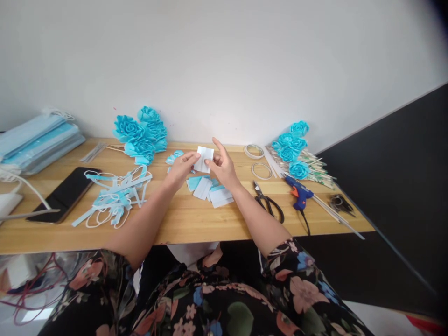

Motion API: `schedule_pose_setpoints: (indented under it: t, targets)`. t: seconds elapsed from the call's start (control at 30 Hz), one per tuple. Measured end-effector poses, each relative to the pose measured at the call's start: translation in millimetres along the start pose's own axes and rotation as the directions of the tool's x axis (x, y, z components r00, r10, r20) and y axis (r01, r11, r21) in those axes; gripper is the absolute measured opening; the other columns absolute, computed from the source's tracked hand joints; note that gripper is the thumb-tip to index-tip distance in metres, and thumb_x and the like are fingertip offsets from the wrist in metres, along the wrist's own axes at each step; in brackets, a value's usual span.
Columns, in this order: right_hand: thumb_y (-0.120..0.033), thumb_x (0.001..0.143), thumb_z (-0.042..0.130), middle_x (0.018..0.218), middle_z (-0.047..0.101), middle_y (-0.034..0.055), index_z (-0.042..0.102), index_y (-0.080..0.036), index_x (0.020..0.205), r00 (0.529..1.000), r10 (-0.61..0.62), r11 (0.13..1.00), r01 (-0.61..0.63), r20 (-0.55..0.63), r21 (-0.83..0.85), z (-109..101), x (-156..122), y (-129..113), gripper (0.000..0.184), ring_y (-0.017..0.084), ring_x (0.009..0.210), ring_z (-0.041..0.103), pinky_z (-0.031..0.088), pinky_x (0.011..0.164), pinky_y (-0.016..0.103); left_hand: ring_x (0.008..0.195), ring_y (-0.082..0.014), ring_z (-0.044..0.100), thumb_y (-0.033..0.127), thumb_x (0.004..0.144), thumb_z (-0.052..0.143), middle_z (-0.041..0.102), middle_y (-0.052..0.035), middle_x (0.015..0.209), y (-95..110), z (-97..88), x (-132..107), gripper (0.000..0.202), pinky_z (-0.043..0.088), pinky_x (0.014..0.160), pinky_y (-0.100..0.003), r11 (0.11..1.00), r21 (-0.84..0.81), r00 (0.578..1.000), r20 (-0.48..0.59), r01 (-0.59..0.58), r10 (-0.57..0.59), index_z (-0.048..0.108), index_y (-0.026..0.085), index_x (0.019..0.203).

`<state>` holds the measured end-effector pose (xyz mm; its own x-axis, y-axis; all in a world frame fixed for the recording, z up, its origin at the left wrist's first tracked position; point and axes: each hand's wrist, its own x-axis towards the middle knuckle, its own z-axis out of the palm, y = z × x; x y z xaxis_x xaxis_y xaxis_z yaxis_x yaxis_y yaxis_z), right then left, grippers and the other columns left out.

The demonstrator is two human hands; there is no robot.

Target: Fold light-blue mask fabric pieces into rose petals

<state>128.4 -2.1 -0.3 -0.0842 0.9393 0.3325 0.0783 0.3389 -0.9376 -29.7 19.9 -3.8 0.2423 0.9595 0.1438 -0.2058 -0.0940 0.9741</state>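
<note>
Sleeves (301, 275) printed with flowers sit nearest, below the front edge of the wooden table (199, 231). The glue gun (301, 195) lies at the right, its cord (305, 224) running to that edge; a snag there could drag the gun sideways or off (whether it is hot, I cannot tell). Pliers (258, 190) rest just beside the right forearm, so an outward swing of the elbow could knock them. A tangle of straps (119, 193) lies beside the left forearm, near the phone (66, 193); its loops could catch the arm and be pulled along.

Farther in, loose pieces (220, 197) overlap on the wood. Just beyond them, the white square (205, 154) is held up between both hands: the left grip (182, 169) pinches its left side, while the right grip (224, 169) pinches its lower right, index finger raised. Uneven pulling could crease or tear it, and a loose pinch could let it drop among the similar pieces.

Wire rings (262, 178), blue flowers (140, 134) and stacked masks (38, 135) stand or lie toward the wall (224, 70).
</note>
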Motion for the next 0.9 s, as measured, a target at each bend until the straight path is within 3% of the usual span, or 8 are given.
schedule_pose_setpoints:
  t: [0.1, 0.27, 0.4, 0.5, 0.63, 0.77, 0.9]
  targets:
    - [-0.039, 0.084, 0.063, 0.091, 0.073, 0.0021, 0.027, -0.028, 0.154, 1.000, -0.005, 1.000, 0.005, 0.026, -0.005, 1, -1, 0, 0.079, 0.017, 0.071, 0.063, 0.054, 0.069, 0.031, 0.063, -0.0139, 0.060, 0.047, 0.059, 0.086, 0.068, -0.0020, 0.074, -2, 0.9, 0, 0.043, 0.051, 0.062, -0.027, 0.996, -0.067, 0.999, 0.002, 0.053, -0.053, 0.070, 0.015, 0.083]
    - [-0.042, 0.084, 0.064, 0.081, 0.070, 0.0001, 0.040, -0.028, 0.148, 0.999, -0.003, 0.999, 0.005, 0.053, -0.040, -1, -4, -2, 0.070, 0.016, 0.068, 0.060, 0.054, 0.068, 0.031, 0.057, -0.0126, 0.057, 0.043, 0.066, 0.080, 0.066, -0.0020, 0.071, 2, -3.1, 2, 0.037, 0.048, 0.054, -0.026, 0.992, -0.124, 0.996, -0.078, 0.026, -0.036, 0.065, 0.015, 0.086]
    - [-0.049, 0.089, 0.056, 0.088, 0.072, 0.0041, 0.047, -0.026, 0.143, 1.000, -0.025, 0.999, 0.026, 0.011, -0.026, -7, -3, -2, 0.059, 0.018, 0.080, 0.064, 0.056, 0.077, 0.034, 0.057, -0.0145, 0.060, 0.040, 0.068, 0.076, 0.067, -0.0025, 0.070, 8, -8.4, 2, 0.036, 0.047, 0.051, -0.026, 0.987, -0.153, 0.998, -0.014, 0.052, -0.055, 0.061, 0.016, 0.090]
    - [-0.045, 0.089, 0.056, 0.096, 0.072, 0.0050, 0.050, -0.027, 0.140, 0.998, -0.042, 0.998, 0.039, -0.042, -0.052, -11, 1, 0, 0.054, 0.018, 0.085, 0.065, 0.056, 0.078, 0.034, 0.056, -0.0148, 0.061, 0.038, 0.065, 0.080, 0.067, -0.0024, 0.069, 11, -11.8, 2, 0.038, 0.044, 0.049, -0.024, 0.987, -0.129, 0.995, 0.012, 0.098, -0.098, 0.062, 0.016, 0.089]
    - [-0.037, 0.082, 0.062, 0.107, 0.070, 0.0053, 0.062, -0.025, 0.123, 0.997, -0.076, 0.993, 0.075, -0.016, -0.092, -12, 4, 2, 0.042, 0.019, 0.100, 0.063, 0.055, 0.078, 0.030, 0.051, -0.0126, 0.057, 0.038, 0.059, 0.084, 0.064, -0.0012, 0.064, 13, -14.6, 3, 0.040, 0.034, 0.044, -0.021, 0.988, -0.098, 0.992, 0.055, 0.118, -0.113, 0.065, 0.016, 0.087]
    - [-0.036, 0.079, 0.066, 0.095, 0.069, 0.0015, 0.068, -0.023, 0.106, 0.996, -0.062, 0.990, 0.069, 0.056, -0.123, -9, 1, 2, 0.030, 0.015, 0.081, 0.062, 0.051, 0.071, 0.027, 0.051, -0.0109, 0.055, 0.038, 0.058, 0.086, 0.064, -0.0012, 0.065, 15, -15.2, 2, 0.041, 0.034, 0.046, -0.021, 0.991, -0.062, 0.990, 0.089, 0.117, -0.111, 0.068, 0.015, 0.086]
    - [-0.041, 0.079, 0.067, 0.072, 0.064, -0.0027, 0.069, -0.022, 0.095, 0.999, 0.015, 0.982, -0.006, 0.050, -0.191, -9, 0, 3, 0.025, 0.011, 0.058, 0.051, 0.042, 0.059, 0.025, 0.052, -0.0111, 0.055, 0.038, 0.059, 0.086, 0.065, -0.0012, 0.067, 17, -16.2, 0, 0.040, 0.037, 0.048, -0.022, 0.994, -0.020, 0.990, 0.097, 0.107, -0.105, 0.069, 0.016, 0.088]
